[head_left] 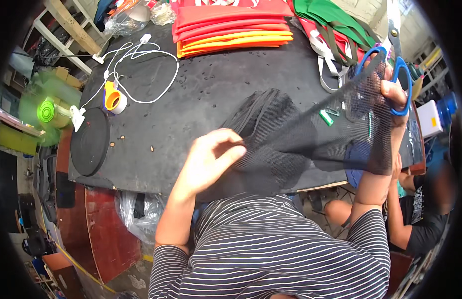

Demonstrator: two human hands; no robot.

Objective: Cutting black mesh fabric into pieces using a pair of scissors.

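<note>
Black mesh fabric [278, 159] stretches across the near part of the dark table, between my two hands. My left hand [211, 157] is closed on its gathered left part, thumb and fingers pinched together. At the upper right my right hand [394, 94] is raised and holds a pair of scissors [409, 82] by its blue handles, blades pointing up. The mesh's upper right corner hangs at this hand and partly veils the fingers; whether they also grip it, I cannot tell. Through the mesh a small green item [325, 117] shows on the table.
Folded red and orange fabric pieces [233, 32] are stacked at the back, beside green fabric [335, 20] and white straps [326, 60]. Leftward lie a white cable [173, 79], a tape roll [117, 103] and a black disc [90, 144]. A green fan [46, 110] stands left; a person [415, 219] sits right.
</note>
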